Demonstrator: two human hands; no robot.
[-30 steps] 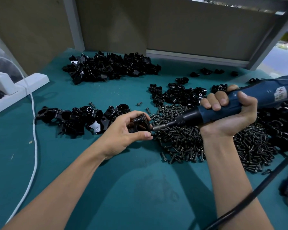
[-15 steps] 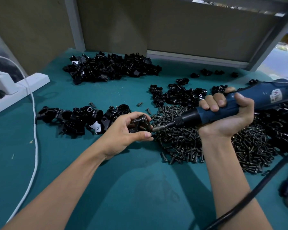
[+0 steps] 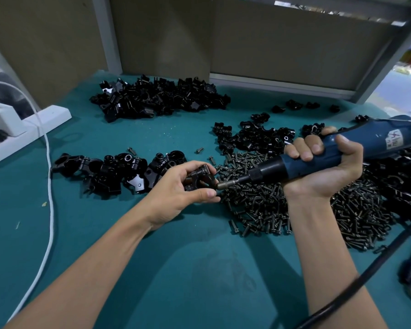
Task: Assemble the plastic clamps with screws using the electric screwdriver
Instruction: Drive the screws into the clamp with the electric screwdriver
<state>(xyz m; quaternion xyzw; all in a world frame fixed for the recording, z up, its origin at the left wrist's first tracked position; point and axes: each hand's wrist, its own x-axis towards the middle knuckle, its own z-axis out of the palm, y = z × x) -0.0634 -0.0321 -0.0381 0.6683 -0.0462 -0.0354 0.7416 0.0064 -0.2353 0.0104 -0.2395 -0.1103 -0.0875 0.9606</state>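
1. Head view, the only one: left grip [image 3: 176,194] pinches one black clamp [image 3: 199,178] between thumb and fingers. The clamp sits mid-scene, raised just off the table [image 3: 128,257], at the left edge of the screw pile [image 3: 271,205].
2. Right grip [image 3: 323,167] is clenched round the blue electric screwdriver [image 3: 365,143]. The tool lies nearly level, pointing left, with its bit tip touching the clamp's right face. The screw itself is too small to make out.
3. A row of clamps that look assembled [image 3: 109,169] lies left of the held one. There are loose clamp parts in a far pile [image 3: 159,98], and more just beyond the screws [image 3: 252,138].
4. Judgement: the clamp is likely light, stiff and smooth plastic, so it may twist under driver torque. Hold it by its side walls, fingers off the screw hole.
5. Screws are likely hard and tiny and roll easily; pick them singly by the head.
6. The screwdriver is likely heavier and rigid; mid-barrel is the right hold. Its black cord [image 3: 342,288] trails near right and could drag.
7. A white power strip [image 3: 29,129] sits far left, and a white cable [image 3: 50,186] runs toward the near left.
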